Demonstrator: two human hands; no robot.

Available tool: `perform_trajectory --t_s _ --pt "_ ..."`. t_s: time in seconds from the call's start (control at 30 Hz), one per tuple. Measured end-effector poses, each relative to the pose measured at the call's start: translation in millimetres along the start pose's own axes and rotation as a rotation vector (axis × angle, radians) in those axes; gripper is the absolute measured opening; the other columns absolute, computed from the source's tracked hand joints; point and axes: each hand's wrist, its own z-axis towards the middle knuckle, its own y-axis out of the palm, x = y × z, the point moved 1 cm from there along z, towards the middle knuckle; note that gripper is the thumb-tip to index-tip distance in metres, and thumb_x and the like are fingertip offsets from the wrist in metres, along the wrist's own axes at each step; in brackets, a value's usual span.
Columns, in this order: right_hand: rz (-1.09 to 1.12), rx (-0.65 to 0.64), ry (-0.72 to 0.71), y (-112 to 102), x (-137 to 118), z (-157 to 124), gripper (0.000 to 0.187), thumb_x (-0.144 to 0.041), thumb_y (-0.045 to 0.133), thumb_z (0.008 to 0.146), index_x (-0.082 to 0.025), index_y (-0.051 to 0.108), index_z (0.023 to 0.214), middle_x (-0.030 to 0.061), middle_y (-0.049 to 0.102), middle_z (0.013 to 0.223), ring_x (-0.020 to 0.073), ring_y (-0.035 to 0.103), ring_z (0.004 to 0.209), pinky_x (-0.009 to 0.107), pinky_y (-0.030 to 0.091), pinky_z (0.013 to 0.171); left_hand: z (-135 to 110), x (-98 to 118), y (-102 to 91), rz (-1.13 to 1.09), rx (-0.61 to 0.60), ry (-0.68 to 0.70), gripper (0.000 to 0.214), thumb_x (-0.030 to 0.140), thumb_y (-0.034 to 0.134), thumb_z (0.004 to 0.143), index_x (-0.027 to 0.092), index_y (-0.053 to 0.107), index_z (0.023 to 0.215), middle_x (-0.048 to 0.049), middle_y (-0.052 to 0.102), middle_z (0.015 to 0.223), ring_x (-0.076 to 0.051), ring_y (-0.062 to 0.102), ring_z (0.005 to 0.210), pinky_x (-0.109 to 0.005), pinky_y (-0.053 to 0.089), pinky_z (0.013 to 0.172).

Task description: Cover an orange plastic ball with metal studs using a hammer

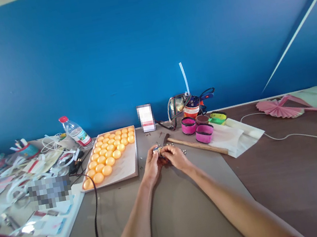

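Note:
My left hand [152, 163] is closed around a small shiny piece [158, 150] with blue and yellow on it, too small to name. My right hand [176, 157] meets it from the other side, thumb and fingers pinched together at the piece; what they grip is hidden. Below the fingertips shows something reddish-brown. Small metal bits [184, 152] lie scattered on the grey mat [187, 211] beside the right hand. Just behind that hand rests a hammer [199, 143], its head toward the middle and its wooden handle pointing right.
Left stands a tray [127, 167] of orange balls, with a plastic bottle [77, 132] behind it. Pink bands [204, 133] and white sheets [226, 139] lie right. A dark cable [96, 211] loops at front left; a white cable [293, 135] crosses the right side. A blue wall closes the back.

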Motion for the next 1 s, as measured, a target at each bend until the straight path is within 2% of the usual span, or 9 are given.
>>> perform_trajectory --t_s 0.37,0.67,0.83,0.9,1.0 --pt "0.059 0.010 0.072 3 -2 -3 0.014 -0.035 0.054 0.068 -0.022 0.049 0.071 -0.0058 0.049 0.053 0.0110 0.046 0.047 0.023 0.038 0.047 2 -8 -3.7 0.095 0.002 0.050 0.040 0.044 0.060 0.076 0.025 0.047 0.108 0.0012 0.058 0.072 -0.013 0.055 0.054 -0.024 0.043 0.047" --pt "0.052 0.013 0.073 2 -1 -4 0.016 -0.035 0.055 0.069 -0.022 0.047 0.070 -0.0063 0.048 0.051 0.0119 0.047 0.045 0.024 0.038 0.046 -1 -5 -2.1 0.218 0.022 0.088 0.039 0.043 0.059 0.077 0.023 0.048 0.109 0.0014 0.056 0.068 -0.012 0.053 0.053 -0.023 0.042 0.048" --pt "0.073 0.038 0.088 3 -2 -2 0.016 -0.036 0.055 0.069 -0.021 0.049 0.070 -0.0060 0.049 0.052 0.0108 0.045 0.045 0.023 0.037 0.045 0 -7 -1.0 0.167 0.013 0.068 0.040 0.046 0.057 0.077 0.023 0.046 0.108 0.0015 0.057 0.072 -0.012 0.054 0.055 -0.025 0.044 0.051" --pt "0.073 0.060 0.058 1 -3 -1 0.014 -0.034 0.054 0.069 -0.020 0.051 0.073 -0.0049 0.051 0.057 0.0108 0.046 0.048 0.023 0.038 0.047 1 -6 -0.9 0.090 0.016 0.057 0.038 0.046 0.057 0.077 0.022 0.048 0.105 0.0003 0.058 0.077 -0.012 0.055 0.059 -0.026 0.045 0.055" --pt "-0.034 0.142 -0.077 -7 -4 3 0.013 -0.031 0.050 0.073 -0.020 0.054 0.077 -0.0011 0.058 0.068 0.0131 0.052 0.059 0.025 0.042 0.057 2 -2 -0.4 0.001 0.021 0.017 0.039 0.047 0.058 0.076 0.020 0.050 0.103 -0.0015 0.060 0.077 -0.013 0.056 0.059 -0.027 0.045 0.056"
